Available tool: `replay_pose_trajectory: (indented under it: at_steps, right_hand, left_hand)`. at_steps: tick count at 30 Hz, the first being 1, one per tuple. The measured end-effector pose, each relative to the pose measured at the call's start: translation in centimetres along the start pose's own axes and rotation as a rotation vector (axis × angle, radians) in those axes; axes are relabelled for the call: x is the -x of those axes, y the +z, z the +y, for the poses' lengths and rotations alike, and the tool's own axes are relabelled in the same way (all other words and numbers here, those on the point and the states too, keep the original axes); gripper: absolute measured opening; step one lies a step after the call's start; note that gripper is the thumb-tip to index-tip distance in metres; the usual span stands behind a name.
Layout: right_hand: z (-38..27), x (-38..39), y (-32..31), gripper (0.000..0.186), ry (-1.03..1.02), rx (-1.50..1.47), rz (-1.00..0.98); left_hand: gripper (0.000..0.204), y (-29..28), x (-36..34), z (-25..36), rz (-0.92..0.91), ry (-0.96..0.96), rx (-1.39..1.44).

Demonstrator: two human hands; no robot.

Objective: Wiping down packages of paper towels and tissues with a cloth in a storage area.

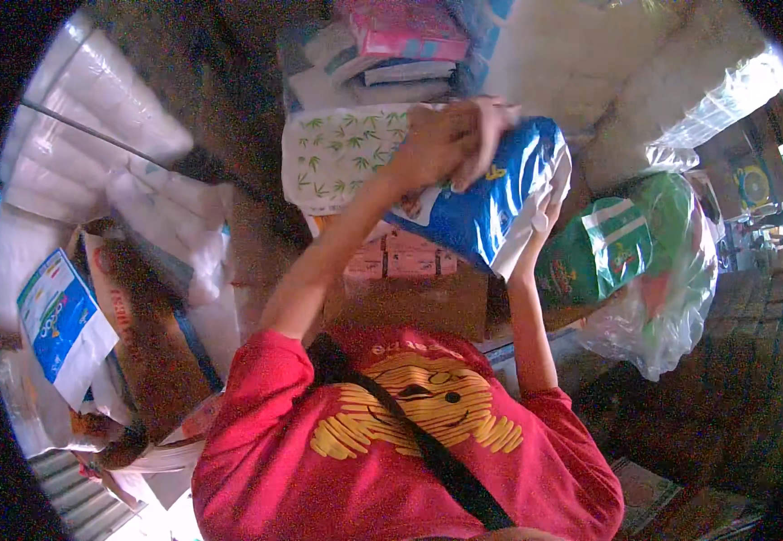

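Observation:
A glossy blue plastic pack with a white side is held tilted in front of my chest. My right hand grips it along its right side, fingers partly hidden behind it. My left hand reaches across from the left, its curled, slightly blurred fingers closed at the pack's upper edge. Just behind the left wrist lies a white pack with green leaf prints, partly covered by my forearm. Below them, a pink printed pack rests on a brown cardboard box.
A pink pack tops a pile at the back. Green packs in clear plastic stand at right. On the left are white plastic-wrapped bundles, a blue and white pack and an open cardboard box.

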State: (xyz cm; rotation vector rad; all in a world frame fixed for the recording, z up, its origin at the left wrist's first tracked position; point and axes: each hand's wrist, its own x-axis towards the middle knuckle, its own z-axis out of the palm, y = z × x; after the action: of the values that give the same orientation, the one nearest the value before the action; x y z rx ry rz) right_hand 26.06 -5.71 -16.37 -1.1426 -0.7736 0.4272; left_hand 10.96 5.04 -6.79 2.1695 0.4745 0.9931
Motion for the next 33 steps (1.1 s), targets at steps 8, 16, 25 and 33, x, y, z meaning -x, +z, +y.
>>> replay_pose_trajectory:
  at_steps: [8,16,25,33]
  right_hand:
    - [-5.2,1.0,3.2,0.036,-0.046,0.031,0.040]
    - [-4.5,-1.0,5.5,0.028,-0.077,-0.129,-0.007]
    - [-11.1,-1.2,3.6,0.024,0.003,0.022,-0.163]
    - [-14.3,-4.2,2.1,0.033,-0.511,0.215,-0.385]
  left_hand:
    - [0.036,-1.2,5.0,-4.6,0.089,0.194,-0.689]
    - [0.068,0.1,8.5,10.1,0.243,0.150,-0.490]
    - [0.065,-3.1,6.8,5.5,0.271,0.416,-0.438]
    - [0.050,-7.6,5.0,3.6,0.443,0.540,-0.127]
